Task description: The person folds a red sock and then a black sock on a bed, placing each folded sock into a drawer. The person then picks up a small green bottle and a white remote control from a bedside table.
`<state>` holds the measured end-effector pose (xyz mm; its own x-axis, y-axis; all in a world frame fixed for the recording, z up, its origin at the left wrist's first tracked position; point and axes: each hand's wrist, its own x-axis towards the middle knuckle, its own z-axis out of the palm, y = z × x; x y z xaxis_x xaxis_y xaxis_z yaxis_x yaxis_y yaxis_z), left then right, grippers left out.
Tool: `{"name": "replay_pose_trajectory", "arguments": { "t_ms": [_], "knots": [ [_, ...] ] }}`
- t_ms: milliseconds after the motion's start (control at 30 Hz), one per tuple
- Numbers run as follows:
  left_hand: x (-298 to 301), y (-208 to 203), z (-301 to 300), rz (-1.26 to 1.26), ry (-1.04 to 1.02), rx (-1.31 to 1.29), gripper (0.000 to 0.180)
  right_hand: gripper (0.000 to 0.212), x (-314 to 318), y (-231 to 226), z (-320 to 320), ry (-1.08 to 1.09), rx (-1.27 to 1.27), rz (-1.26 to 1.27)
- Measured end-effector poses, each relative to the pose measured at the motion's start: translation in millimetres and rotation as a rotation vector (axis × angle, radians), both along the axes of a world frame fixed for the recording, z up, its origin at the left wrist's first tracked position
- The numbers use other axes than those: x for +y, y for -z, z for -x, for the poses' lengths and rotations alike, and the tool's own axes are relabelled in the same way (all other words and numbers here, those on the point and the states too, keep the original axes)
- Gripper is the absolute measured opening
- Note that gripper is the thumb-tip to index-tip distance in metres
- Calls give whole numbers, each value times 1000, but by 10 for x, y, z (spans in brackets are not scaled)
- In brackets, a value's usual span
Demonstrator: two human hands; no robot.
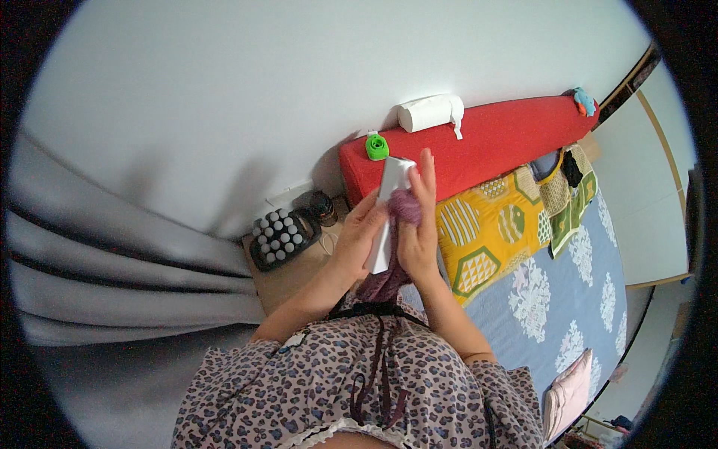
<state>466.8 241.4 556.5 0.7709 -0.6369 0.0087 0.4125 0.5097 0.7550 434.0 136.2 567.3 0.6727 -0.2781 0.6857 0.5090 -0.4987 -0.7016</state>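
Observation:
In front of my waist, my left hand is closed on the left side of a long, flat white box-shaped object, held upright at a slight tilt. Its exact kind I cannot make out. A purple cloth is bunched against its right side and hangs down toward my lap. My right hand presses that cloth against the white object from the right, thumb bent over the cloth and some fingers stretched upward. Part of the cloth is hidden behind the right hand.
A bedside table at left carries a black tray of grey round-topped items and a dark jar. A red headboard bears a white roll and a green item. Right lies a bed with a yellow pillow.

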Motion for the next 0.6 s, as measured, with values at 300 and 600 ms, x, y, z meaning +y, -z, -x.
{"name": "replay_pose_trajectory", "arguments": {
  "t_ms": [300, 600],
  "knots": [
    [-17, 194, 170, -261, -76, -321, 43, 49, -43, -16, -48, -358, 203, -1085],
    [111, 497, 87, -561, -710, -551, 30, 35, 356, 477, 182, -255, 830, -1463]
  ]
}}
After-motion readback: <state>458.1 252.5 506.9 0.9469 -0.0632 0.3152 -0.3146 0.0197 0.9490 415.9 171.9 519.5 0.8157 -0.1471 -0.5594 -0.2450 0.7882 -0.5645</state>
